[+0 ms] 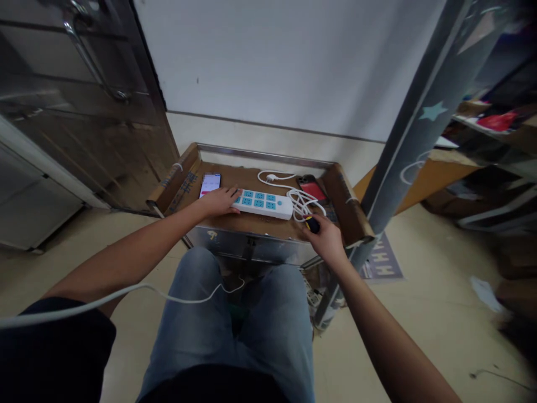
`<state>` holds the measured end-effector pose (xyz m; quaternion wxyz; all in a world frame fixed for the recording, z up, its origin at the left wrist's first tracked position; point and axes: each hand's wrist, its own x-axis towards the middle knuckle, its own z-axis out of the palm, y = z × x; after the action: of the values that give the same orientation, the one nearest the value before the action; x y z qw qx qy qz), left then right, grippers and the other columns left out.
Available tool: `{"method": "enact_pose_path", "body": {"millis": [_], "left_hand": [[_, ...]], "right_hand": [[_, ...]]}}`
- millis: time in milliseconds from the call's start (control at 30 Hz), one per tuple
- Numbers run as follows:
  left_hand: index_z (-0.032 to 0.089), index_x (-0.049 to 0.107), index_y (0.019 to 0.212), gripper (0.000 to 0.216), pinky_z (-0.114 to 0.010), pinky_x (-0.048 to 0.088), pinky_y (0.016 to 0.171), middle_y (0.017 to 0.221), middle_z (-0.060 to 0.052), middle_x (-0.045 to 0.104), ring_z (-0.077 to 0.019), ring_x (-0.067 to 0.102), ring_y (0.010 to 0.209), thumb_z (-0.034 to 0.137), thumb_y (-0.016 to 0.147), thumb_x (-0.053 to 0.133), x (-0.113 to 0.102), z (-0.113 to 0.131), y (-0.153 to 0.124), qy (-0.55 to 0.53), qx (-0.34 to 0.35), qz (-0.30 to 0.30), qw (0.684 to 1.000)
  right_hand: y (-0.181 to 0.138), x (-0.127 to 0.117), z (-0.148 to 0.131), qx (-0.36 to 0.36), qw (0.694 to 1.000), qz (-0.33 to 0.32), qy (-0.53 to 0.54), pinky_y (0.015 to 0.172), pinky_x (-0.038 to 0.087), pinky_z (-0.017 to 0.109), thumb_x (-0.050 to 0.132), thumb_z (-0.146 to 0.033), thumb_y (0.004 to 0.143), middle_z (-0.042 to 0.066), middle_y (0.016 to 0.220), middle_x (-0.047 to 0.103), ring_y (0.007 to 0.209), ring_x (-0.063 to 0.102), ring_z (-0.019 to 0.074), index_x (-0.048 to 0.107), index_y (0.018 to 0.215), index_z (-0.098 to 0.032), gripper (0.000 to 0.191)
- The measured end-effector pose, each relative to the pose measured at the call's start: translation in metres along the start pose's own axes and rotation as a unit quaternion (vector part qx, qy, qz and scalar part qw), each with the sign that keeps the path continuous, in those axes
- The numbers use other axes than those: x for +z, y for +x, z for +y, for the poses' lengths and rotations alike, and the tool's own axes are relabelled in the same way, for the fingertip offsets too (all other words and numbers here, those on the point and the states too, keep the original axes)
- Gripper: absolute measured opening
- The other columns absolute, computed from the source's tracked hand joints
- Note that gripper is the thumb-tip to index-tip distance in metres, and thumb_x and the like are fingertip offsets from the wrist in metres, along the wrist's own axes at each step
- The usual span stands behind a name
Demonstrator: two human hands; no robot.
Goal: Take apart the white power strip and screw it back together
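We see a long white power strip (262, 211) on the brown counter (239, 168), right in front of our knees. It has two rows of blue sockets and a round blue button (279, 203) near its right end. Our left hand (222, 201) holds the left end of the strip, with fingers on top and the thumb by the near side. Our right hand (326, 238) is closed around a small black and yellow tool (311, 224), just past the strip's right end. We cannot tell what its tip touches. The strip's white cord (302, 197) lies in loops by the tool, and its plug (272, 177) lies behind the strip. A phone (211, 181) with a bright screen lies just behind our left hand. A red and black thing (312, 188) lies behind the loops, at the right. A thin white wire (184, 301) crosses over our leg.
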<state>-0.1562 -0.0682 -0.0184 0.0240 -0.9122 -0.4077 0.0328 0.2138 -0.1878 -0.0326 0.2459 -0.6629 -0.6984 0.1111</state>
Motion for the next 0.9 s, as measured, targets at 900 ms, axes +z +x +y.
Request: {"method": "enact_pose_path", "body": {"millis": [900], "left_hand": [[0.019,0.056,0.120,0.051,-0.038,0.050,0.094,0.116,-0.014,0.070,-0.0279,0.068,0.108,0.056,0.106,0.023,-0.030,-0.022,0.021,-0.144,-0.078,0.067,0.984]], "right_hand": [[0.138,-0.037,-0.034,-0.100,0.968,-0.167,-0.156,0.108,0.054,0.030,0.053,-0.053,0.097,0.010,0.115,0.060,0.114,0.057,0.0078,0.059,0.125,-0.007,0.054]]}}
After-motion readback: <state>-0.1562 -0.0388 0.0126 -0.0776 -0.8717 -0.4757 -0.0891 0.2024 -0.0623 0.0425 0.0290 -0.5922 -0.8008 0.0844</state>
